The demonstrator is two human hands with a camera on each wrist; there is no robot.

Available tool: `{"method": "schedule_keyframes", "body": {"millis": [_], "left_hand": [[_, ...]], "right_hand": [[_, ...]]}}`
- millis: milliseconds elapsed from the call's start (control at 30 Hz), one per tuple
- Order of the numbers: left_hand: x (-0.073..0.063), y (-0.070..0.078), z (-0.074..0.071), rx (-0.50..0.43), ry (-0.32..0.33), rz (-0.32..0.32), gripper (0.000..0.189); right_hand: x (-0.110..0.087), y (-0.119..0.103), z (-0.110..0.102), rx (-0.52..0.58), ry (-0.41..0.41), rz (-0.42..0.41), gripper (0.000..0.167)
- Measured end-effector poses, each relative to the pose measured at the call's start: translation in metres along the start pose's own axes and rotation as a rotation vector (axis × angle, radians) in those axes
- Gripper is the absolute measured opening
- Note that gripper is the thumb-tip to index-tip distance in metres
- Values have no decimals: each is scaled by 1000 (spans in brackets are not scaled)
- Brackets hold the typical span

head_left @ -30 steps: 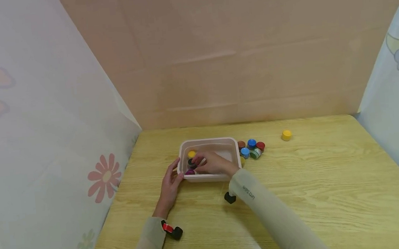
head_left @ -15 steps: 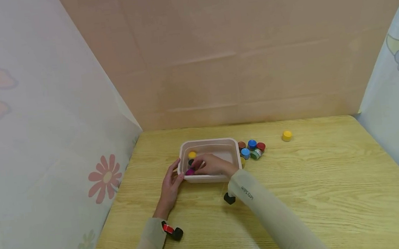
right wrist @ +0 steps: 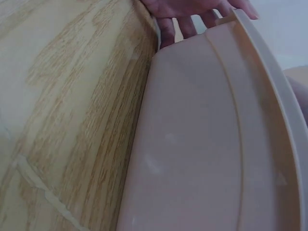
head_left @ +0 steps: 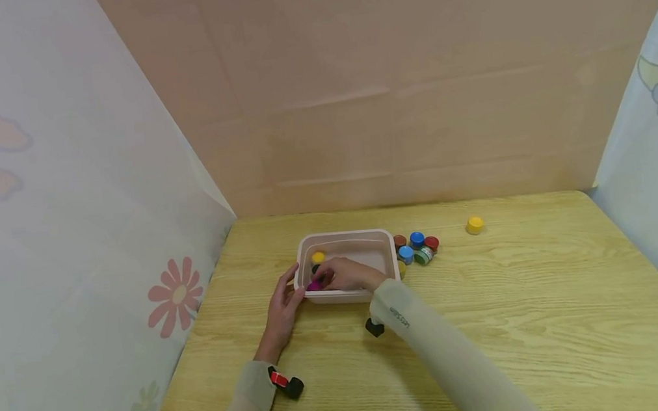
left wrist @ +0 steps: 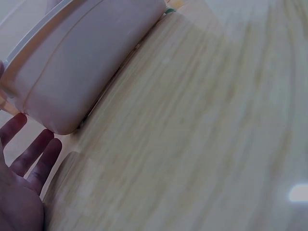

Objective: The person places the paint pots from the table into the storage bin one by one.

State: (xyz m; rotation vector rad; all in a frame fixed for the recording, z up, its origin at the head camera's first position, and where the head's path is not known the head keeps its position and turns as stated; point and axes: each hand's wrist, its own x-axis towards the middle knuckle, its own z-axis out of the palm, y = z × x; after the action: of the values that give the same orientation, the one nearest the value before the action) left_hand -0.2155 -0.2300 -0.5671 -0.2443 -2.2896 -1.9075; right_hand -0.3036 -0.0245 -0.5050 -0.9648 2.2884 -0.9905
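In the head view, a pale pink plastic tub (head_left: pixel 361 234) stands on the table. My left hand (head_left: pixel 281 311) rests against its left end, the thumb at the front corner; in the left wrist view its fingers (left wrist: pixel 36 156) touch the outer wall, extended. My right hand (head_left: pixel 347 274) reaches inside over the front rim, fingertips down by a magenta lid (head_left: pixel 314 286) and a black-lidded jar (head_left: pixel 316 269). Whether it pinches anything is hidden by the fingers. Behind these sits a yellow-lidded jar (head_left: pixel 318 257) in the tub.
Right of the tub several small jars cluster: a brown lid (head_left: pixel 400 241), blue jar (head_left: pixel 417 239), light blue jar (head_left: pixel 406 254), red jar (head_left: pixel 431 243) and a green one (head_left: pixel 424 255) on its side. A yellow jar (head_left: pixel 474 225) stands apart farther right.
My right fingertips have drawn closer together and lower beside the magenta and black lids. The right forearm has shifted slightly left. My left hand stays against the tub.
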Motion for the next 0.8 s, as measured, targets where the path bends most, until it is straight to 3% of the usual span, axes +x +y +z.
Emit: {"method": "schedule_keyframes", "body": {"millis": [433,800], "left_hand": [[1,-4,0,-1,4,13,52],[2,-5,-2,7,-11,-6,52]], "right_hand": [[5,0,3,-71,50,-53,22],[-4,0,-7,0,73,-106,17]]}}
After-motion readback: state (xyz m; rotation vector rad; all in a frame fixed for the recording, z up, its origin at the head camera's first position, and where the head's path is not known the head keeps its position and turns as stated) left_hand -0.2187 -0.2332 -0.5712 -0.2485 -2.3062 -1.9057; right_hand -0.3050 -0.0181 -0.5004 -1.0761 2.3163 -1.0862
